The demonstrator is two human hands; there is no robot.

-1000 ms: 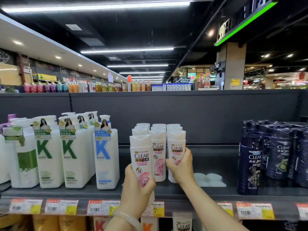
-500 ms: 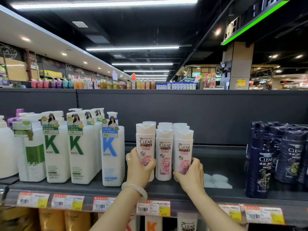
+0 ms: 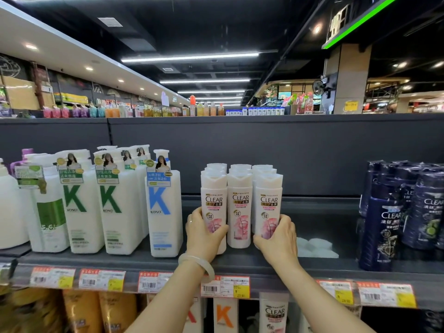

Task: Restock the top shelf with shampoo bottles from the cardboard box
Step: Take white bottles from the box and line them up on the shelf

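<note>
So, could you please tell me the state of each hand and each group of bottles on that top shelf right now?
Left hand: wrapped around the left front white-and-pink CLEAR shampoo bottle, which stands upright.
Right hand: gripping the right front white-and-pink CLEAR bottle, upright.
Middle white-and-pink CLEAR bottle: upright, untouched.
White KONO pump bottles: upright, in rows.
Dark blue CLEAR bottles: upright, shrink-wrapped.
Dark grey top shelf: bare gap right of the pink bottles.

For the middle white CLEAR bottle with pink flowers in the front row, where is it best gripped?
Probably the white cap of the middle white pink-flowered CLEAR bottle, pinched front to back from above: the neighbouring bottles stand close beside its body, and the left hand and right hand hold those.
</note>
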